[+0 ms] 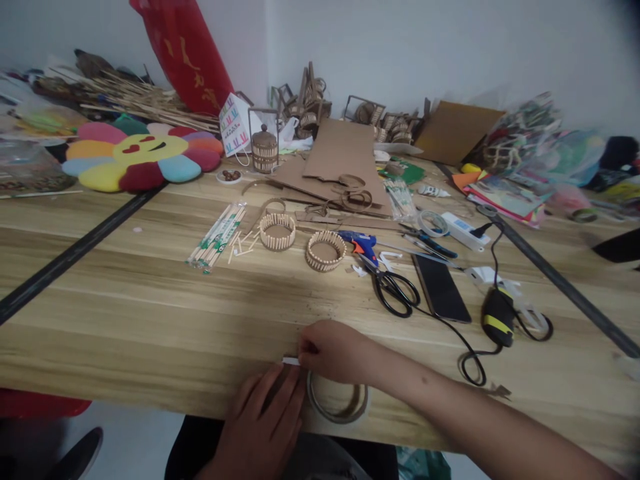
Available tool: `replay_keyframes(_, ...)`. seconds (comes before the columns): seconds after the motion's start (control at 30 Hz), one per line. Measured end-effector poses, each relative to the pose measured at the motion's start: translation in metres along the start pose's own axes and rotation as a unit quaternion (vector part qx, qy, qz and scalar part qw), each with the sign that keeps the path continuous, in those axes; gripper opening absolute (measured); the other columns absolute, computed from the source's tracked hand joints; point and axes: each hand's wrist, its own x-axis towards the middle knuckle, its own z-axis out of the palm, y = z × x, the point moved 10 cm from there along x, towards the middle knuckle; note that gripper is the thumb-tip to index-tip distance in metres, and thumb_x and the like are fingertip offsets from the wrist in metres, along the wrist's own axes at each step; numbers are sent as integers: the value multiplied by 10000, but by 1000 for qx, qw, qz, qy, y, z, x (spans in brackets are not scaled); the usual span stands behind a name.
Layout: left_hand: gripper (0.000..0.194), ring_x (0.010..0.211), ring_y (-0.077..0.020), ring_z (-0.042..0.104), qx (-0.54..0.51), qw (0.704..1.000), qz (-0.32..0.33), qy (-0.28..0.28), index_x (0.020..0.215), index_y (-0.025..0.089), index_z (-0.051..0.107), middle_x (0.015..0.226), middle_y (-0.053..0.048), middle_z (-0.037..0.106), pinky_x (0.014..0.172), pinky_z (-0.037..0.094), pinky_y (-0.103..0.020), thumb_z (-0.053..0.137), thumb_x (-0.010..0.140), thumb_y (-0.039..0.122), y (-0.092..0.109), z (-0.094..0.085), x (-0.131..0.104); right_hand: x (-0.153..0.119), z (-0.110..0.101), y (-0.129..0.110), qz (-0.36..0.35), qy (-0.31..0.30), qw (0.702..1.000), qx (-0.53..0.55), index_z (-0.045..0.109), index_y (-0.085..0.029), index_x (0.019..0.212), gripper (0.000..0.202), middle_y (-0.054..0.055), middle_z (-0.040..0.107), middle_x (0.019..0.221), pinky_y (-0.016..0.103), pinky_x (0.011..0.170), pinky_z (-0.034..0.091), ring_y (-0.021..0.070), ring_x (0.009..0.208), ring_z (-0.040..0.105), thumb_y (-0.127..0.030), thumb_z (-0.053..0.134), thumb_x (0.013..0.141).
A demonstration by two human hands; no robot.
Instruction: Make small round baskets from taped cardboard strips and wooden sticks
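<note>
My left hand [267, 413] lies with its fingers stretched flat near the front edge of the table, fingertips beside a small white strip [291, 361]. My right hand [336, 351] is closed in a pinch at the right end of that strip; its fingertips are partly hidden. Just below my right wrist lies a brownish ring, like a roll of tape [337, 419], partly covered by the hand. Farther back stand two round fences of short wooden sticks, the left ring [277, 233] and the right ring [326, 252].
Black-handled scissors [395, 293], a blue glue gun [360, 245], a phone [443, 288] and a corded black-yellow device [499, 317] lie to the right. Bagged sticks [217, 237] lie left. Cardboard sheets [340, 150] and a flower cushion [145, 157] are at the back.
</note>
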Motion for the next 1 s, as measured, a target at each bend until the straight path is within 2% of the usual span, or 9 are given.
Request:
replay_keyframes(0.13, 300, 1096, -232, 599, -2, 1000, -9, 5, 1133, 226, 712, 1172, -16, 743, 1068, 298, -361, 468, 978, 309, -1, 0, 1, 1, -1, -1, 10, 1, 999, -32, 784, -147, 821, 214, 86, 764, 804, 251, 513, 273, 168, 671, 609, -160, 573, 790)
replay_keyframes(0.27, 311, 1053, -205, 596, -3, 1000, -4, 22, 1130, 206, 712, 1152, -12, 751, 1130, 238, -348, 447, 988, 286, 1, -5, 3, 2, 0, -1, 6, -5, 999, -48, 790, -166, 834, 220, 76, 771, 809, 248, 517, 281, 166, 683, 624, -176, 575, 787)
replay_keyframes(0.47, 300, 1121, -184, 574, 6, 999, 21, 31, 1139, 179, 704, 1146, -39, 748, 1176, 201, -346, 474, 978, 285, 3, -5, 0, 5, 3, 0, 6, -13, 998, -63, 798, -173, 851, 244, 73, 771, 803, 247, 507, 283, 159, 661, 622, -195, 561, 798)
replay_keyframes(0.77, 299, 1127, -212, 575, 4, 999, 16, 29, 1123, 195, 716, 1160, -19, 742, 1182, 193, -365, 476, 975, 296, 2, -3, 0, 5, 3, -1, 9, -21, 997, -80, 802, -185, 871, 263, 70, 772, 805, 243, 514, 303, 162, 663, 627, -193, 553, 788)
replay_keyframes(1.0, 308, 1157, -246, 567, 7, 999, 32, 23, 1114, 165, 718, 1194, -41, 726, 1196, 171, -410, 483, 971, 303, 4, -1, -2, 5, 2, -1, 18, -11, 996, -87, 804, -173, 865, 272, 89, 778, 815, 249, 498, 296, 173, 665, 646, -184, 545, 781)
